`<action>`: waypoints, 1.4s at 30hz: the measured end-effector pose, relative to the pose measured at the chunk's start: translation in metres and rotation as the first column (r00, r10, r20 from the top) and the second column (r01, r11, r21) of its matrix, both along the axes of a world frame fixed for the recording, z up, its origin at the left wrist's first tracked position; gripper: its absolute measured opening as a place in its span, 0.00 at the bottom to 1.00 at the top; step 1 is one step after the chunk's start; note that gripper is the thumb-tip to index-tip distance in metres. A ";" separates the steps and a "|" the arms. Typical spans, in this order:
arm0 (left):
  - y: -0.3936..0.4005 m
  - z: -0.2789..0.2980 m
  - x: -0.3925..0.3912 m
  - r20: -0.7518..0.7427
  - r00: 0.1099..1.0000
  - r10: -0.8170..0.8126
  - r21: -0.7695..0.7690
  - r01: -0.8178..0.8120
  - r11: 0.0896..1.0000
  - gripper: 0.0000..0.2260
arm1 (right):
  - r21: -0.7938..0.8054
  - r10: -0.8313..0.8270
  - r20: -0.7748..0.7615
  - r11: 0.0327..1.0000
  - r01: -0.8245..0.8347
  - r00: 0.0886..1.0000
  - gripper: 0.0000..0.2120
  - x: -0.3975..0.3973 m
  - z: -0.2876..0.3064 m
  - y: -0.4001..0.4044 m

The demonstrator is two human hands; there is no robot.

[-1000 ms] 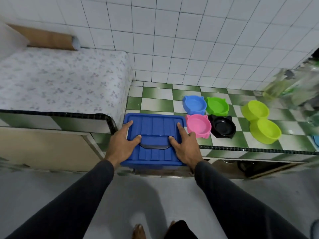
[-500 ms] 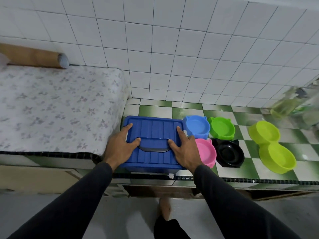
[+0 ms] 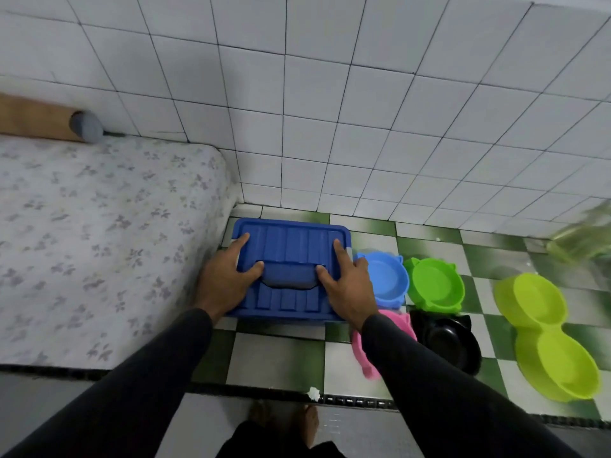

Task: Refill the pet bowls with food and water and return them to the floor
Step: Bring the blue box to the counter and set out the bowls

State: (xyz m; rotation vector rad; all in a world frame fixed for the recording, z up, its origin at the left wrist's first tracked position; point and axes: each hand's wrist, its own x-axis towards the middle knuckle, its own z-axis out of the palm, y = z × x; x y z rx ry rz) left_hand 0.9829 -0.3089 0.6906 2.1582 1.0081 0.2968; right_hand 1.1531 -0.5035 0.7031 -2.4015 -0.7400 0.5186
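A blue plastic box [image 3: 291,246] with a ribbed lid and a recessed handle stands on the green-and-white tiled ledge [image 3: 274,358], near the wall. My left hand [image 3: 224,282] grips its left side and my right hand [image 3: 347,289] its right side. Both thumbs lie at the handle and both index fingers on the lid. Right of the box sit a blue bowl [image 3: 385,279], a green bowl [image 3: 434,285], a pink bowl [image 3: 396,322] partly hidden by my right arm, and a black bowl [image 3: 446,342]. All look empty.
A lime double bowl [image 3: 549,335] lies at the far right of the ledge. A flowered mattress [image 3: 99,242] touches the box's left side, with a cardboard roll [image 3: 39,119] behind it. A blurred greenish bottle [image 3: 582,236] stands at the right edge. White wall tiles rise behind.
The box has slid from the ledge's front edge back toward the wall, now beside the blue bowl. Both hands kept their hold on it, and I have stepped closer.
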 end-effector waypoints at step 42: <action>0.025 0.010 0.047 -0.158 0.987 -0.003 0.031 0.008 0.999 0.33 | -0.102 0.095 0.017 0.990 -0.093 0.995 0.36 0.043 -0.006 0.038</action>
